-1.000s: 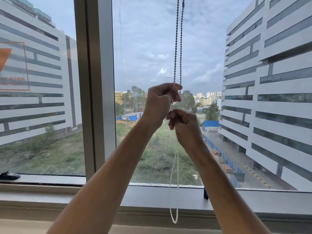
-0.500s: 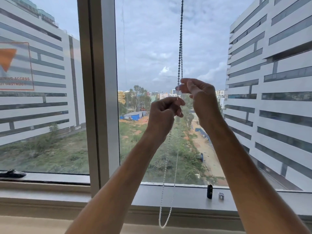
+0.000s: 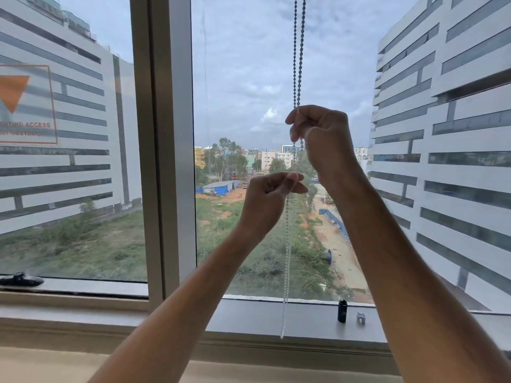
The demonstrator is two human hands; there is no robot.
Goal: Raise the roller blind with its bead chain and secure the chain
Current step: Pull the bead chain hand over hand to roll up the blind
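A bead chain (image 3: 299, 51) hangs in two strands from above the frame, in front of the right window pane. My right hand (image 3: 322, 136) is the upper one, closed around the chain at about mid-height. My left hand (image 3: 269, 199) is lower and a little to the left, pinching the chain between thumb and fingers. Below my left hand the chain (image 3: 287, 258) drops as a narrow loop whose bottom hangs in front of the window sill (image 3: 262, 316). The roller blind itself is out of view above.
A grey window mullion (image 3: 163, 150) stands left of the chain. On the sill to the right are a small black cylinder (image 3: 342, 310) and a small grey clip (image 3: 360, 318). A black window handle (image 3: 20, 279) lies at the far left.
My right hand has risen from below my left hand to above it on the chain. My left hand has come down. The chain's bottom loop sits higher over the sill.
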